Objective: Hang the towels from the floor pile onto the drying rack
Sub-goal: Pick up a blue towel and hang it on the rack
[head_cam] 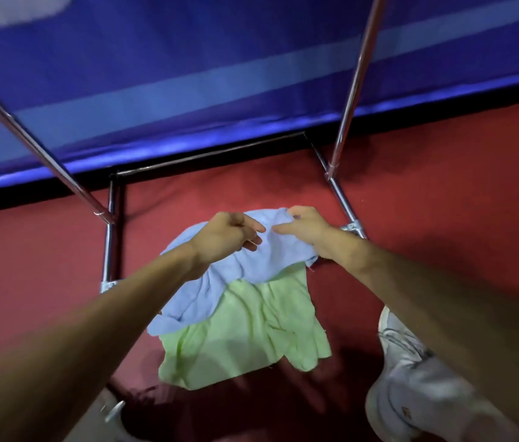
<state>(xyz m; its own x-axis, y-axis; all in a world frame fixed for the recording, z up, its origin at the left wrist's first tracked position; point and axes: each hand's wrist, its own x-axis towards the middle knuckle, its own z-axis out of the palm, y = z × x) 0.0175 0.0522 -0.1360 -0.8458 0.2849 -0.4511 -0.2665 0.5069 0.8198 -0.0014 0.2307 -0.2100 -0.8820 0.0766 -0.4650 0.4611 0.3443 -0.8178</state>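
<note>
Towels: a pale blue towel [219, 282] lies crumpled on top of a light green towel [251, 339], both in a pile on the red floor [443, 202].
Pile position: between the two chrome side tubes of the drying rack [109, 250], whose base frame rests on the floor. Nothing hangs on the parts of the rack in view.
Blue towel: covers the far and left part of the green one. Its far edge is raised slightly between the two hands.
Green towel: spread flat and wrinkled, its near corners free on the floor.
Left hand [223, 237]: reaches down onto the blue towel, with the fingers [253, 245] curled and pinching a fold of it against the thumb.
Right hand [309, 231]: just beside the left hand, fingers [294, 215] clenched round the blue towel's far edge, near the rack's right joint.
Rack poles: two slanted chrome poles rise from the base, one on each side.
Shoe [411, 393]: a pale sneaker on the floor to the right of the green towel, partly behind the right forearm.
Backdrop: a blue sheet [219, 74] with a lighter stripe behind the rack.
</note>
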